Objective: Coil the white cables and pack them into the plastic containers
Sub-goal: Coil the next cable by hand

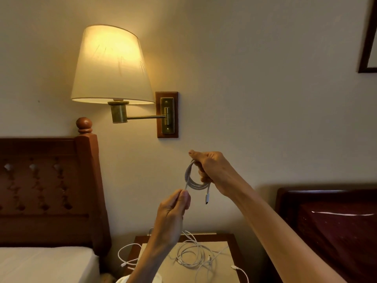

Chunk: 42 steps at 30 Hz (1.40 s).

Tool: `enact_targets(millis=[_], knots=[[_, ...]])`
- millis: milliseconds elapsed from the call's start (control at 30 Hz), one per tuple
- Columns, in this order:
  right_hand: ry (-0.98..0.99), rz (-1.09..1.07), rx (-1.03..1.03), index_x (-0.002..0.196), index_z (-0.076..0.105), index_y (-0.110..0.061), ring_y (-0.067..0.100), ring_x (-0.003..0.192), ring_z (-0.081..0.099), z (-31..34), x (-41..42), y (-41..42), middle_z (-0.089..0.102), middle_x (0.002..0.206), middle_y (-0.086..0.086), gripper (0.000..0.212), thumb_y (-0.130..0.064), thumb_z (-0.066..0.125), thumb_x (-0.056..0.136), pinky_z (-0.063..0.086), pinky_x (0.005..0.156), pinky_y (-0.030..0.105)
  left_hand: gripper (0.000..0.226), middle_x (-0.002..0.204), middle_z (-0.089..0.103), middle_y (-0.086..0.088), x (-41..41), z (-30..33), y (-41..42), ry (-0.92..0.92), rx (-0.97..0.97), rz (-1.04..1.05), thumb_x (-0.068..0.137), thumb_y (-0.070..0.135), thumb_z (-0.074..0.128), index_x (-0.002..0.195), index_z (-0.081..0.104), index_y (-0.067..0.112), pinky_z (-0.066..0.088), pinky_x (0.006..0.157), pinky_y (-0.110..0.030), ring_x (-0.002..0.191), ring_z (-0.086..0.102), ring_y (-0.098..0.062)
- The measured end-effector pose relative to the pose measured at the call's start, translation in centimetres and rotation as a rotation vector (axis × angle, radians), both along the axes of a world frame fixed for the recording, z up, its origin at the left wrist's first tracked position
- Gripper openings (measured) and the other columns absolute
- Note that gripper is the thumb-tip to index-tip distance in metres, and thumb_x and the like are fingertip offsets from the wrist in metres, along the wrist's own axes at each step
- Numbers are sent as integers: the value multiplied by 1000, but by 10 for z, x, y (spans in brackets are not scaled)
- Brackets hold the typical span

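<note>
Coiling one white cable [192,183]: right hand [212,170] clenches the loops, left hand [173,213] pinches the strand, next winding in slack from the counter [234,240].

arms: 2, bare | left hand [173,216] | right hand [212,170] | sleeves, rings: 0

A small wooden counter [232,238] with a pale top carries a loose tangle of white cables [193,256], some loops hanging over its left edge.
</note>
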State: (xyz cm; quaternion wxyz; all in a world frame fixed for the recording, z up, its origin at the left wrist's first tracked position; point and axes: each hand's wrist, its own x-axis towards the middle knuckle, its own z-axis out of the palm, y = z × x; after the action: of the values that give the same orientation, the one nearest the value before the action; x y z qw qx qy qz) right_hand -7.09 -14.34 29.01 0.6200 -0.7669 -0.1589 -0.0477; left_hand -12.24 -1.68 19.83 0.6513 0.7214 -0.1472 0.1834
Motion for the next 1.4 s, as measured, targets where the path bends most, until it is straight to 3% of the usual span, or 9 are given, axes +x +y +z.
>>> enact_targets(millis=[100, 267, 467, 567, 667, 800, 1100, 1267, 1400], knots=[[31, 34, -1, 61, 47, -15, 10, 45, 35, 1, -4, 1, 39, 48, -6, 44, -33, 44, 102, 35, 49, 23, 36, 71, 56, 8, 22, 3, 15, 8, 199, 57, 102, 23, 39, 76, 62, 12, 35, 67, -30, 73, 48, -9], [10, 3, -16, 64, 48, -13, 11, 47, 34, 1, -6, 3, 38, 51, -3, 41, -23, 39, 103, 34, 49, 23, 49, 122, 48, 20, 31, 24, 13, -129, 406, 181, 97, 3, 47, 140, 43, 27, 38, 92, -31, 115, 44, -13], [-68, -60, -2, 65, 54, -16, 12, 56, 44, -1, -7, 3, 47, 59, -3, 40, -25, 43, 102, 41, 57, 26, 36, 94, 61, 5, 24, 41, 4, -168, 285, 96, 88, -11, 49, 105, 62, 18, 38, 73, -9, 89, 52, -3], [-183, -136, 7, 67, 59, -21, 12, 63, 50, -7, -5, 5, 56, 63, -6, 36, -27, 48, 100, 43, 64, 30, 19, 84, 53, -9, 20, 49, -2, 19, 61, -54, 89, -9, 41, 96, 59, -4, 37, 64, -20, 74, 46, -12], [-190, -115, 24, 67, 59, -22, 13, 62, 49, -13, -4, 4, 55, 62, -8, 36, -27, 48, 101, 43, 63, 31, 8, 78, 51, -8, 16, 56, -3, 102, -90, -136, 72, 12, 50, 76, 53, 5, 35, 68, -30, 75, 44, -17], [-199, -107, 25, 77, 60, -23, 10, 63, 52, -18, -4, 6, 57, 69, -6, 31, -28, 43, 103, 46, 61, 26, 35, 74, 52, 1, 20, 59, -15, 8, -3, -75, 102, 36, 38, 83, 58, 14, 40, 65, -16, 68, 50, -3], [-229, -70, -139, 97, 65, -24, 16, 85, 68, -46, -15, -19, 69, 88, -2, 18, -25, 48, 101, 59, 81, 32, 51, 51, 34, 2, 39, 41, -10, -148, -53, 191, 96, 48, 33, 60, 44, 14, 29, 43, -12, 43, 30, -4], [-243, -133, -233, 94, 72, -17, 2, 70, 65, -54, -24, -30, 70, 80, -6, 11, -23, 64, 92, 55, 68, 16, 46, 52, 34, 2, 42, 33, -10, -198, -35, 250, 95, 48, 32, 62, 46, 20, 28, 43, -12, 43, 31, -5], [-90, -70, 295, 94, 72, -3, 16, 69, 72, -38, -35, -26, 73, 77, 10, 12, -13, 65, 89, 58, 67, 23, 44, 55, 37, -1, 47, 24, -13, -196, -3, 258, 96, 49, 31, 65, 50, 25, 32, 47, -17, 50, 32, -8]])
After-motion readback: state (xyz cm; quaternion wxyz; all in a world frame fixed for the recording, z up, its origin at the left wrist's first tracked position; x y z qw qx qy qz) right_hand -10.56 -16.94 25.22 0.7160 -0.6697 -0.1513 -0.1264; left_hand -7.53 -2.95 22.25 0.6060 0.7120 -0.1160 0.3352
